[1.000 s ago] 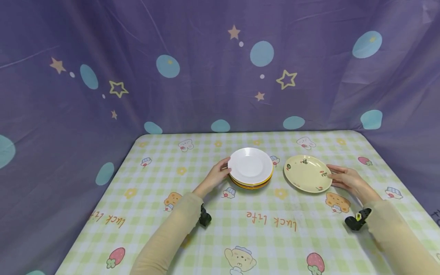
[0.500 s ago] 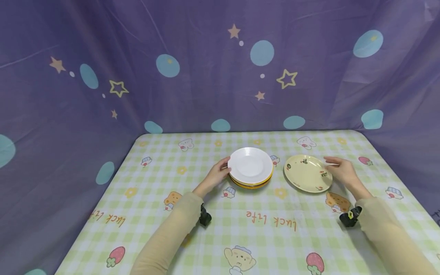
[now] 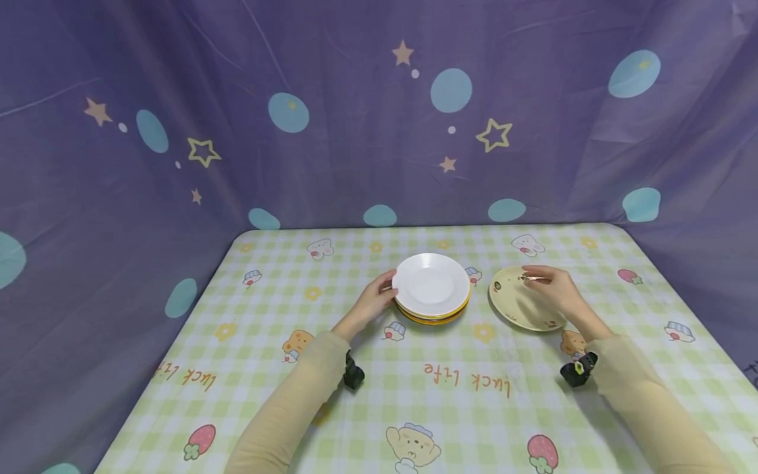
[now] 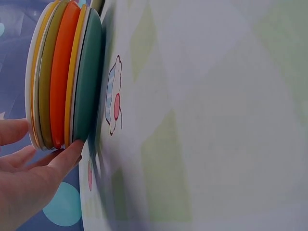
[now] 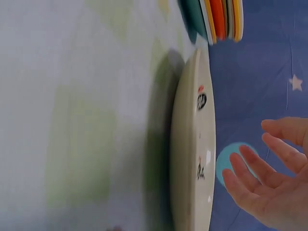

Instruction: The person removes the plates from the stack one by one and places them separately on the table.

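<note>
A stack of plates (image 3: 431, 287) stands on the table, a white one on top; the left wrist view shows yellow, olive, orange and green rims (image 4: 89, 77) beneath it. My left hand (image 3: 372, 303) holds the stack at its left side, thumb by the white top plate and fingers along the lower rims. To the right lies a pale yellow plate (image 3: 516, 304) with small printed motifs. Above its right part hovers my right hand (image 3: 556, 289), covering some of it. In the right wrist view that hand (image 5: 269, 173) has loosely bent fingers, apart from the plate (image 5: 192, 144), and holds nothing.
A light green checked tablecloth (image 3: 331, 408) with printed cartoons covers the table. Behind and at the sides hangs a purple curtain (image 3: 355, 164) with stars and blue spots. A small black device (image 3: 578, 370) sits at my right wrist, another (image 3: 353, 374) at my left.
My right hand has let go of the pale yellow plate's right rim, then risen and moved left over it. The left hand and both sets of plates stay where they were.
</note>
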A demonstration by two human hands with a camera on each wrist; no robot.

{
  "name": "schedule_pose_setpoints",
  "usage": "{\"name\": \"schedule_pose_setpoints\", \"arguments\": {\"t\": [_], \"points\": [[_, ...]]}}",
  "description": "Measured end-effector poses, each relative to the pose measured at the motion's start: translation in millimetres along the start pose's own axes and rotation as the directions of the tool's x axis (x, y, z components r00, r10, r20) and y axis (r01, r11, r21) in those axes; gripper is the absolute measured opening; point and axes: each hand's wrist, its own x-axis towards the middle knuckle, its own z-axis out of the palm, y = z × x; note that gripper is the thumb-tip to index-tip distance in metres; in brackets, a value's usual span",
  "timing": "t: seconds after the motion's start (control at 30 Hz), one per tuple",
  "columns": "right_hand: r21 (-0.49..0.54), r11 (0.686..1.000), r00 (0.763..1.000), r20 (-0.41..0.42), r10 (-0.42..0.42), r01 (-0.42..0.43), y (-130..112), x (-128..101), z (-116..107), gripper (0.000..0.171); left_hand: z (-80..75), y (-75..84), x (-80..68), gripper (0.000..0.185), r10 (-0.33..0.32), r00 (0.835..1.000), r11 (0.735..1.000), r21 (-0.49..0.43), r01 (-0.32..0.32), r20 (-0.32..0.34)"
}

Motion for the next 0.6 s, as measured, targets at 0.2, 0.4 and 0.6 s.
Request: {"name": "schedule_pose_setpoints", "arguments": {"t": [0.2, 0.4, 0.6], "points": [[0.041, 0.998, 0.999, 0.016, -0.044, 0.043, -9.2, 4.8, 14.7, 0.039, -0.1, 1.9, -1.3, 0.050, -0.007, 1.000, 1.000, -0.010, 0.007, 0.005], [0.067, 0.996, 0.997, 0.054, -0.057, 0.053, -17.3, 9.7, 29.2, 0.039, -0.4, 3.0, -2.9, 0.050, -0.004, 1.000, 1.000, -0.012, 0.004, 0.004], [0.112, 0.993, 0.996, 0.078, -0.051, 0.043, -27.3, 13.3, 40.9, 0.039, -1.1, -5.3, 3.7, 0.050, 0.009, 1.000, 1.000, -0.015, -0.009, 0.005]]}}
